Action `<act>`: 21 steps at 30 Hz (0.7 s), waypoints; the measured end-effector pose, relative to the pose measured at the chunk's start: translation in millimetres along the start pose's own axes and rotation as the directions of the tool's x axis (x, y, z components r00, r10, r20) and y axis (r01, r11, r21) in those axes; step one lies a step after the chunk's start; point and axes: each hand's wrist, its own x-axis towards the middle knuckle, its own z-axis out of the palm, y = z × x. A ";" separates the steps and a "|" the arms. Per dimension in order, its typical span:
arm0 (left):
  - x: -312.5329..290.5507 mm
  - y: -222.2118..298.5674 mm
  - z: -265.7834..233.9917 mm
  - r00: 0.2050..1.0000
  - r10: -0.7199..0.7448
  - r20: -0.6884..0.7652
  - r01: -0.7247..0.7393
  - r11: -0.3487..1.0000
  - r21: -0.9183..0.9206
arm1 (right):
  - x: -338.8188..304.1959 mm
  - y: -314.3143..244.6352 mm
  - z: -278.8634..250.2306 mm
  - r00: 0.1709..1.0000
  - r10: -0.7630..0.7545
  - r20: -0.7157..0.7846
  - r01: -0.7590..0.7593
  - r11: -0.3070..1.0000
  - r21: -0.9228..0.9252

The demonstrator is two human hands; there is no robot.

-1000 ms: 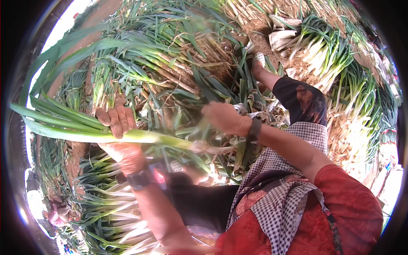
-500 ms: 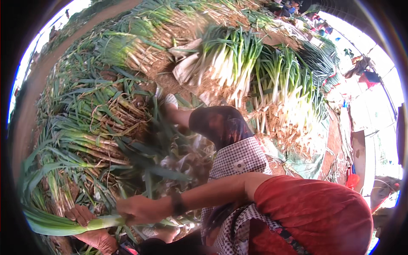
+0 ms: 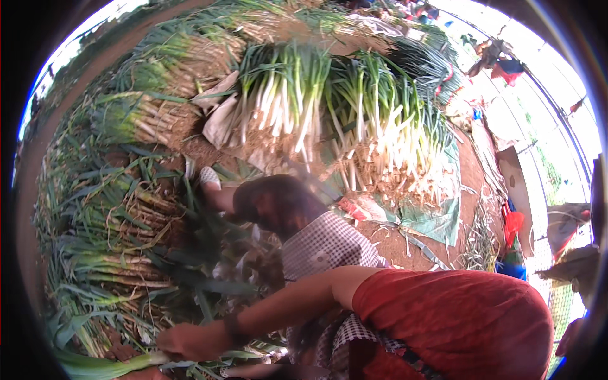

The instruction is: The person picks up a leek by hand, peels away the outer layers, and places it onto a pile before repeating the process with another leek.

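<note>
Leek (image 3: 104,367) at hands (image 3: 190,341), leeks (image 3: 285,98) on sheet (image 3: 440,223)

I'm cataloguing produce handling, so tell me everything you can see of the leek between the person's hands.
The leek lies nearly level at the lower left, slightly blurred. Its smooth-looking, fresh-looking stem is pale green toward the right and widens leftward into brighter green leaves, which run to the picture's dark rim. The left hand holds it partway along, with much of that hand cut off by the lower edge. The right hand is at the pale end, hiding the tip and any roots.
</note>
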 end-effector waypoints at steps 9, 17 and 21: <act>24.7 -16.8 78.1 0.964 -0.212 0.160 0.265 0.737 -0.621 | 5.7 -15.7 -22.1 0.999 0.029 0.021 -0.027 0.994 -0.109; 39.3 -33.6 133.4 0.851 -0.303 0.430 0.492 0.171 -0.853 | -1.4 -32.2 -38.2 0.988 0.151 0.024 -0.149 0.985 -0.089; 45.7 -40.4 149.9 0.778 -0.306 0.548 0.541 -0.117 -0.833 | -3.4 -46.2 -41.0 0.959 0.057 0.277 0.047 0.934 -0.355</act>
